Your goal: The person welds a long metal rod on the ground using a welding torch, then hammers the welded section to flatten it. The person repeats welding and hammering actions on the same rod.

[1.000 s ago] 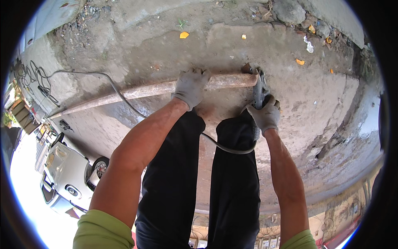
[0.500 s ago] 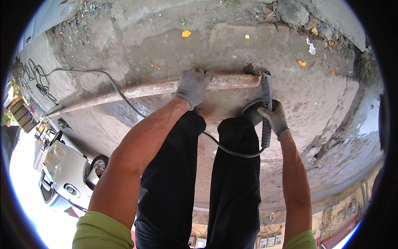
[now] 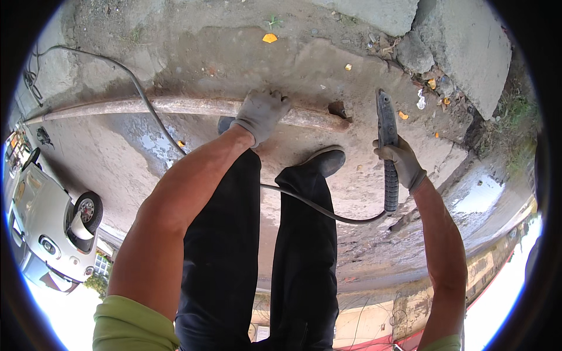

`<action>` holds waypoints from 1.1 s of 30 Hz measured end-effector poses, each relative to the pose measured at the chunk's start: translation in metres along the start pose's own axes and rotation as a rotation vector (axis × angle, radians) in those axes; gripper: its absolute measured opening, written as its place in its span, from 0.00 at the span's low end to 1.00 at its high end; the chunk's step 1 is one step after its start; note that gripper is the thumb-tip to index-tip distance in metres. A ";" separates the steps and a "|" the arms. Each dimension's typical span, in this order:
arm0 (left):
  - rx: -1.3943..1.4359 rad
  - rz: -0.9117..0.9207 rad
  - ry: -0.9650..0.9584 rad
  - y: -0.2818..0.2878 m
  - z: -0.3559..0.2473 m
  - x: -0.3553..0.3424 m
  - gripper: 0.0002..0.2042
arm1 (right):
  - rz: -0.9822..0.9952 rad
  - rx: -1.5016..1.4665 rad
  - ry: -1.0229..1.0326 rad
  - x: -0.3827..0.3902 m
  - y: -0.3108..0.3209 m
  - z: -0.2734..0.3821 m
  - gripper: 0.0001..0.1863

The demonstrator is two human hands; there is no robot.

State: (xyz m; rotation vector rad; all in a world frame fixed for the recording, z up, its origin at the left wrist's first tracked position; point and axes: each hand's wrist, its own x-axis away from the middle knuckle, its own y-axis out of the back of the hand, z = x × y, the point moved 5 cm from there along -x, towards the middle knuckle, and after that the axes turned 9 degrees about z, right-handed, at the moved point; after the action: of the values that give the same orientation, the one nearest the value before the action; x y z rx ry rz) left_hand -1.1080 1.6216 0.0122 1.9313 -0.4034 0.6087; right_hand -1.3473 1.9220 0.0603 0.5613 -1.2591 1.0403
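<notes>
A long, weathered pale pipe (image 3: 170,105) lies crosswise over the ground, with a dark rusty piece or opening (image 3: 338,109) at its right end. My left hand (image 3: 263,114) in a grey glove is closed on the pipe, left of that end. My right hand (image 3: 398,158), also gloved, is closed round a long dark metal tool (image 3: 387,117) with a ribbed grip, held apart from the pipe, to its right. A thick dark cable (image 3: 311,207) runs from the tool's grip behind my legs and over the pipe toward loops at the far left.
My shoe (image 3: 328,161) stands below the pipe's end. Broken concrete slabs (image 3: 462,55), rubble, orange scraps (image 3: 269,38) and weeds (image 3: 518,111) lie along the top and right. A white vehicle (image 3: 41,213) with a wheel is at lower left.
My right hand and the tool have moved right, away from the pipe's end. My left hand stays on the pipe, which has shifted leftward in view along with my legs.
</notes>
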 end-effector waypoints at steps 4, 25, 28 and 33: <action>0.044 -0.094 -0.007 -0.004 0.004 0.007 0.13 | 0.005 0.225 -0.150 0.002 -0.016 0.055 0.10; 0.152 -0.059 0.061 -0.011 0.005 0.005 0.11 | 0.392 1.171 -0.662 -0.045 -0.041 0.155 0.17; 0.126 -0.138 0.045 -0.009 0.005 0.006 0.10 | 0.409 1.137 -0.683 -0.050 -0.046 0.161 0.17; 0.184 -0.057 0.057 -0.009 0.006 0.005 0.10 | 0.291 0.869 -0.762 -0.053 -0.058 0.172 0.15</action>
State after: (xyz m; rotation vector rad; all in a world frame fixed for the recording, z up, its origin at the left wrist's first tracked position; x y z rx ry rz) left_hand -1.0977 1.6201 0.0071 2.0870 -0.2625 0.6819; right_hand -1.3799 1.7363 0.0666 1.5832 -1.5255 1.7172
